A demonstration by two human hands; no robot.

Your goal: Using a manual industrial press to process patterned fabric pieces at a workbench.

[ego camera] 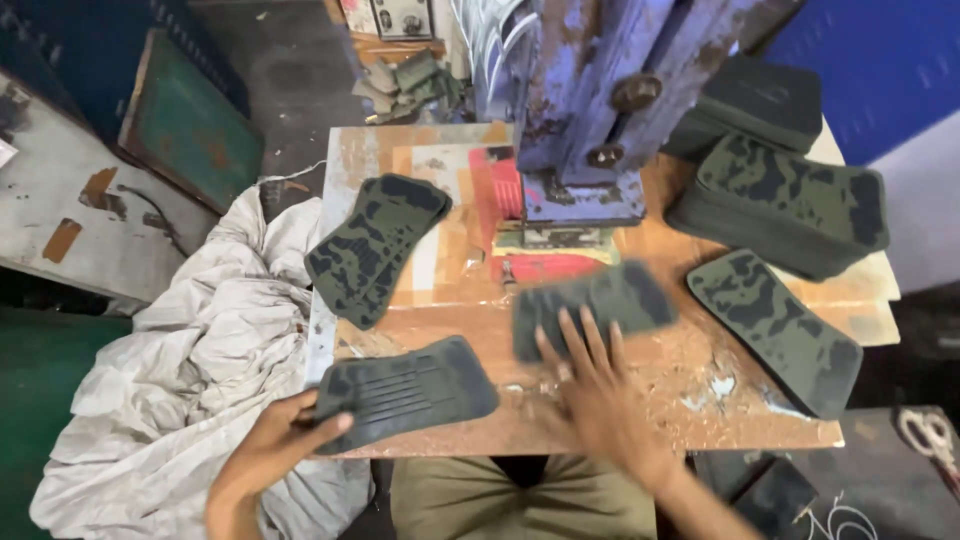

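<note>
My left hand grips the left end of a dark ribbed rubber pad at the worn wooden table's front edge. My right hand lies flat, fingers spread, on the near edge of another dark pad, blurred, just in front of the blue press machine. A camouflage-patterned pad lies on the table's left part.
A single camouflage pad lies at the right, with a stack of similar pads and a dark stack behind it. A white cloth sack sits left of the table. Scissors rest at far right.
</note>
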